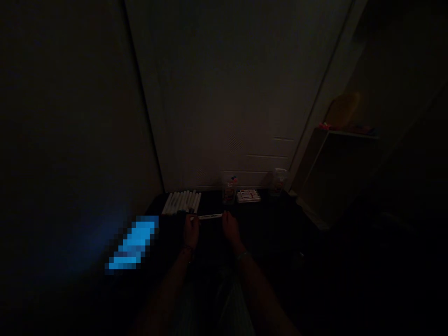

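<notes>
My left hand (191, 232) and my right hand (231, 226) are both closed, each on one end of a slim white marker pen (210, 216). The pen lies nearly level between them, low over the dark tabletop (273, 228), with dark print faintly visible along it. Just beyond my left hand is a row of several white marker pens (182, 201) laid side by side. Dim light hides the finer detail of my fingers and the pen's ends.
A clear container (229, 192) with small items, a flat printed pack (248, 195) and another clear container (279, 182) stand along the back wall. A blurred, glowing blue screen (135, 245) is at the left. A shelf unit (324, 158) bearing a yellow object (343, 109) stands right.
</notes>
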The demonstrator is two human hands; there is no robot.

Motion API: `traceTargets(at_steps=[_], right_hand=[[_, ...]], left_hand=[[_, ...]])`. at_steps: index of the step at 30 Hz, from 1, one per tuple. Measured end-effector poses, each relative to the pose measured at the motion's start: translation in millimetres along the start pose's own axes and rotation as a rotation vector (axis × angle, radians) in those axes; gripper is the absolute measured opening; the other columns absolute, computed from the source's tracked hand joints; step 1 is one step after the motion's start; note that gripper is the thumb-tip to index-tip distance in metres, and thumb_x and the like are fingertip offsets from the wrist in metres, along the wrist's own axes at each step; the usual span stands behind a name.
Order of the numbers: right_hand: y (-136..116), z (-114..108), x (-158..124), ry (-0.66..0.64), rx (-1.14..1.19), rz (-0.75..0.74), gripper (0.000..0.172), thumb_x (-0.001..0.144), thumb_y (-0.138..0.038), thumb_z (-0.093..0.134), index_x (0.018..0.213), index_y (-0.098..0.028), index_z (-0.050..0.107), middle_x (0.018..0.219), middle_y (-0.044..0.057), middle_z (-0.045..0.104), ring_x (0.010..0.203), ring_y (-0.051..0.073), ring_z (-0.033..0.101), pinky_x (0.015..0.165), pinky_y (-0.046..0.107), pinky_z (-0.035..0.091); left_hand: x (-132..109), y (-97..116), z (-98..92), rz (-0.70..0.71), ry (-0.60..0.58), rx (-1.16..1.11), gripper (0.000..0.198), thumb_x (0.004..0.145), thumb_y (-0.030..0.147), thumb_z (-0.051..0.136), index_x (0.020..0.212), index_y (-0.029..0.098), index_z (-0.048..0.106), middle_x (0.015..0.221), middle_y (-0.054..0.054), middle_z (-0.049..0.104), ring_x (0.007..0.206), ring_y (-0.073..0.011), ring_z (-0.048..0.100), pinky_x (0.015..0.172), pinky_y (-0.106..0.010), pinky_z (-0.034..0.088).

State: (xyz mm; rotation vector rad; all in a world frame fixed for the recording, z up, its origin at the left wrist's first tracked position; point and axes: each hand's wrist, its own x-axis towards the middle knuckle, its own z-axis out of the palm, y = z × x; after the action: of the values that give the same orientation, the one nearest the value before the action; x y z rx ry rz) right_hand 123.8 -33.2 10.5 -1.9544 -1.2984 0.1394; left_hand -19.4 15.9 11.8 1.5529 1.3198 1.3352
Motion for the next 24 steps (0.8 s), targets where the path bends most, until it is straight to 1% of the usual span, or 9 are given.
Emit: traceTargets(at_steps=[10,14,18,24], right_hand=[[-2.0,-3.3,-1.2,-0.002,-0.008,-0.004,0.041,0.091,-0.037,0.018,0.086,-0.017,0.054,0.078,0.007,0.062,0.070,0.014,0.057,0.058,0.020,0.033],[-1.3,-3.3,-0.5,-0.007,0.003,-0.012,0.042,0.091,-0.036,0.017,0.086,-0.016,0.054,0.077,0.007,0.061,0.068,0.013,0.057,0.058,0.020,0.033],[1.2,-0.8,0.6,-0.001,0.027,-0.023,0.042,0.091,-0.036,0.017,0.085,-0.017,0.054,0.075,0.006,0.061,0.067,0.013,0.056,0.057,0.020,0.032],[3.5,1.9,1.1,0.032,0.009,-0.031,0.040,0.090,-0.037,0.020,0.086,-0.017,0.054,0.076,0.007,0.061,0.068,0.014,0.057,0.056,0.021,0.031]], left_hand=[[2.2,-1.4,-0.2,0.011,-0.010,-0.004,0.021,0.075,0.039,0.037,0.075,0.019,0.045,0.060,0.003,0.048,0.056,-0.0107,0.045,0.055,-0.022,0.034],[3.0,-4.9,-0.2,-0.004,-0.023,-0.004,0.021,0.075,0.039,0.038,0.077,0.019,0.045,0.060,0.003,0.048,0.053,-0.0101,0.043,0.054,-0.022,0.034],[3.6,-6.8,-0.2,0.011,-0.029,0.014,0.022,0.074,0.040,0.038,0.078,0.020,0.045,0.062,0.003,0.050,0.056,-0.0107,0.046,0.054,-0.022,0.035],[2.6,-7.1,1.1,0.048,0.001,0.026,0.021,0.075,0.039,0.037,0.077,0.020,0.045,0.063,0.003,0.050,0.059,-0.0109,0.047,0.057,-0.022,0.036]])
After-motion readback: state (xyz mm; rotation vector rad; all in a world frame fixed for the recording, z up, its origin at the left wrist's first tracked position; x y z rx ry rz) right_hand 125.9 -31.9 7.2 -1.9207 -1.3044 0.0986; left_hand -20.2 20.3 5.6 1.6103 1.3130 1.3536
